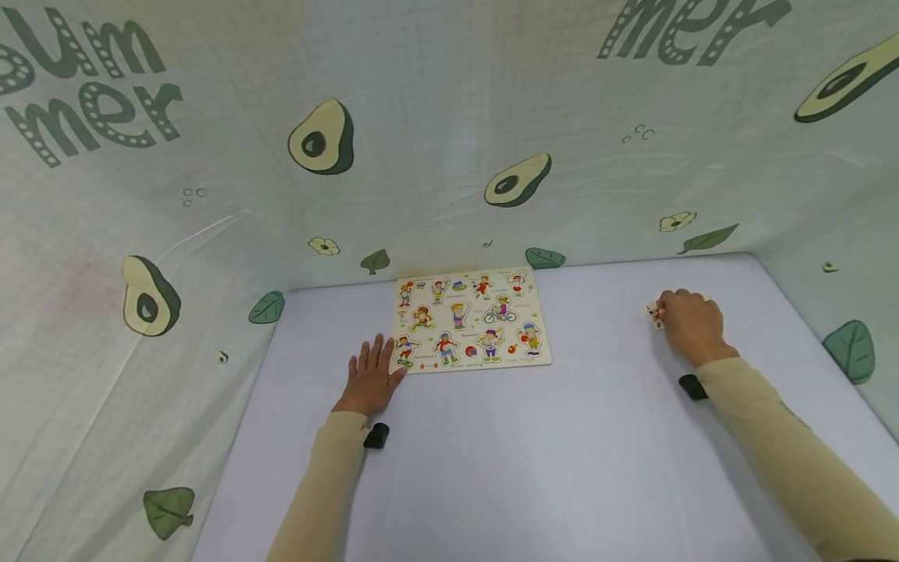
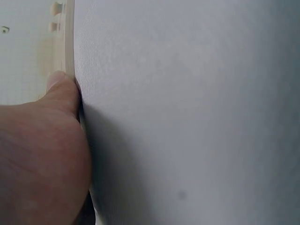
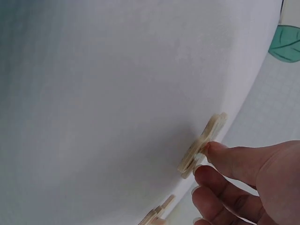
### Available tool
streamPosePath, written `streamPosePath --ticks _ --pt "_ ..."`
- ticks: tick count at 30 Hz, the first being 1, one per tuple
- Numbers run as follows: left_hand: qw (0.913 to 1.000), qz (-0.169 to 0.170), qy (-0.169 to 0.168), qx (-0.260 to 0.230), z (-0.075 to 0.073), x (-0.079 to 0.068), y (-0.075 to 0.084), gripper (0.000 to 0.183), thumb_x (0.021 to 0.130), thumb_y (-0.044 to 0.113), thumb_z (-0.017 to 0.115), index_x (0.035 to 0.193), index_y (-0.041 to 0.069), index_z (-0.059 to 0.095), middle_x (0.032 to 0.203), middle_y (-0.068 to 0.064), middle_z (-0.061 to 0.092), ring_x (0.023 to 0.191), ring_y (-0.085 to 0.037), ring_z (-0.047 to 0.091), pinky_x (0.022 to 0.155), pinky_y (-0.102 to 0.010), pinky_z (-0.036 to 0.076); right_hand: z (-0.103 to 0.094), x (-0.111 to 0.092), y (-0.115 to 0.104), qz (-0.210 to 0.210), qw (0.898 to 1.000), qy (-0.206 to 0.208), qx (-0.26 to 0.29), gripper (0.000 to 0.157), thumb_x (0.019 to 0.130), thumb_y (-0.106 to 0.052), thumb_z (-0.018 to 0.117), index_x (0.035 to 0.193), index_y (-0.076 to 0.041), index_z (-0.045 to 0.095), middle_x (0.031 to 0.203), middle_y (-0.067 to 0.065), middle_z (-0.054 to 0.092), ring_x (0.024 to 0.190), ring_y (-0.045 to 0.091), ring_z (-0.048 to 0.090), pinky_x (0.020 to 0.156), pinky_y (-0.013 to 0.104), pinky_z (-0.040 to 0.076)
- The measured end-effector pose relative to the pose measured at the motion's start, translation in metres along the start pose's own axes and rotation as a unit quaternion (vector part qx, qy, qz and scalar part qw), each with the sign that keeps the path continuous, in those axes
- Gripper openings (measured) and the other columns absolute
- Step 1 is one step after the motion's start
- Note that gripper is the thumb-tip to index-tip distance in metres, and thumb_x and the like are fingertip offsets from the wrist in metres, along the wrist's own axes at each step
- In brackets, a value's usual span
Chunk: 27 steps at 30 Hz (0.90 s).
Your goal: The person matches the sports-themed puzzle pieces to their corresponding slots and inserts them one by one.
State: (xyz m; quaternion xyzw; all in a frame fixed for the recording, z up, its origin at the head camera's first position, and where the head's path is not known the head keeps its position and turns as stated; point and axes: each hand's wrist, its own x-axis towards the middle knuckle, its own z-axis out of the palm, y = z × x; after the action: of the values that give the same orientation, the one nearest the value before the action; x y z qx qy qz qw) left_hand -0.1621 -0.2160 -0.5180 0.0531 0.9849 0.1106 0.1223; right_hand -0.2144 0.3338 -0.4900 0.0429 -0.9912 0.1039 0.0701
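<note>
A puzzle board (image 1: 477, 320) with colourful sports figures lies at the back of the table. My left hand (image 1: 368, 378) rests flat at its front left corner, fingers spread. In the left wrist view the thumb (image 2: 63, 91) touches the board's edge (image 2: 69, 37). Well to the right of the board, my right hand (image 1: 691, 324) has its fingers curled by a small figure-shaped puzzle piece (image 1: 655, 314). The right wrist view shows thumb and fingers pinching this wooden piece (image 3: 199, 147) at the table surface. A second piece (image 3: 154, 215) lies nearby, partly cut off by the frame.
The white table (image 1: 477, 460) meets a hanging cloth (image 1: 421, 156) printed with avocados and leaves along its back and sides. Each wrist carries a small black device, one on the left (image 1: 376, 435) and one on the right (image 1: 693, 387).
</note>
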Motion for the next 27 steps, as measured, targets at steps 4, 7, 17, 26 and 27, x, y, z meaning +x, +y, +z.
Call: streamPosePath --ticks 4,7,17,26,27 --pt "1.0 -0.003 0.005 0.004 -0.002 -0.001 0.003 0.068 0.098 0.043 0.038 0.15 0.011 0.008 0.155 -0.014 -0.002 0.139 -0.037 -0.004 0.108 -0.056 0.001 0.001 0.001 0.001 -0.005 1.0 0.001 -0.002 0.011 0.082 0.002 0.06 0.092 0.006 0.062 0.081 0.024 0.058 0.075 0.045 0.054 0.063 0.056 0.038" --pt "1.0 -0.002 0.003 0.007 -0.003 -0.003 0.003 0.068 0.098 0.044 0.037 0.15 0.011 0.008 0.155 -0.013 -0.002 0.139 -0.037 -0.004 0.108 -0.056 0.001 0.001 0.001 -0.002 -0.012 1.0 0.005 0.004 0.008 0.082 0.001 0.061 0.088 0.005 0.062 0.079 0.022 0.057 0.074 0.043 0.054 0.062 0.055 0.038" --pt "0.9999 -0.006 -0.002 0.01 -0.008 -0.005 0.002 0.068 0.099 0.043 0.036 0.15 0.01 0.007 0.154 -0.015 -0.002 0.139 -0.038 -0.004 0.108 -0.057 0.001 -0.002 0.005 -0.043 -0.044 0.998 0.015 0.03 0.009 0.085 -0.006 0.065 0.088 0.002 0.062 0.082 0.017 0.057 0.076 0.038 0.053 0.06 0.049 0.04" --pt "0.9998 0.014 0.014 -0.002 0.002 -0.001 -0.002 0.066 0.099 0.042 0.035 0.15 0.009 0.008 0.154 -0.015 -0.002 0.139 -0.037 -0.006 0.107 -0.056 -0.002 -0.001 0.012 -0.078 -0.073 0.996 0.035 0.028 0.009 0.084 -0.008 0.068 0.087 -0.001 0.062 0.08 0.012 0.057 0.077 0.032 0.053 0.062 0.046 0.042" --pt "0.9998 0.017 0.014 0.0 0.002 -0.001 -0.002 0.066 0.099 0.043 0.035 0.15 0.009 0.008 0.154 -0.015 -0.002 0.139 -0.037 -0.006 0.107 -0.056 -0.002 -0.001 0.012 -0.081 -0.074 0.996 0.035 0.027 0.009 0.084 -0.008 0.068 0.087 -0.001 0.062 0.081 0.012 0.057 0.077 0.032 0.053 0.063 0.046 0.042"
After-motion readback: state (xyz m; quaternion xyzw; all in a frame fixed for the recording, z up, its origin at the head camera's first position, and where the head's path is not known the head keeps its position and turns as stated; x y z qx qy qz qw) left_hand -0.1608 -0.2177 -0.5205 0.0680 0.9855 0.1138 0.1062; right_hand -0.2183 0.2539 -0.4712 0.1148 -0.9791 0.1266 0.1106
